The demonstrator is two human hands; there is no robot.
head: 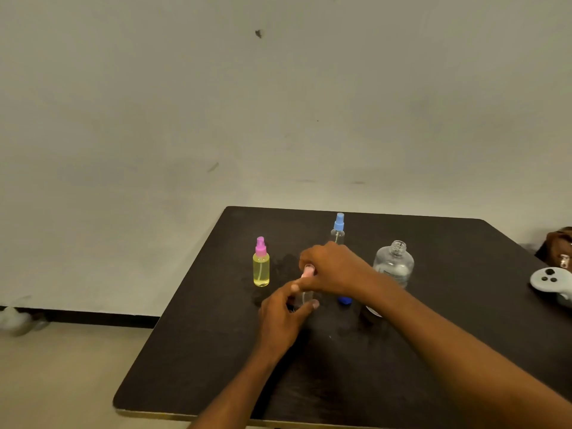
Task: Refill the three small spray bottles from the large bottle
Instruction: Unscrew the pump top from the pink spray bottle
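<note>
A small clear spray bottle [305,297] with a pale pink spray top [308,270] stands near the middle of the dark table [201,351]. My left hand [283,317] grips its body. My right hand [332,269] closes around the pink top from above. To the left stands a yellow spray bottle [261,267] with a magenta top. Behind my right hand rises a clear spray bottle with a blue top [338,229]. The large clear bottle [393,263] stands uncapped at the right. A blue cap [344,300] lies on the table under my right wrist.
A grey game controller [551,281] lies at the table's right edge, beside a brown object [557,246]. The table's far edge meets a plain wall. Beige floor lies to the left, with a pale blurred object [18,320] by the skirting.
</note>
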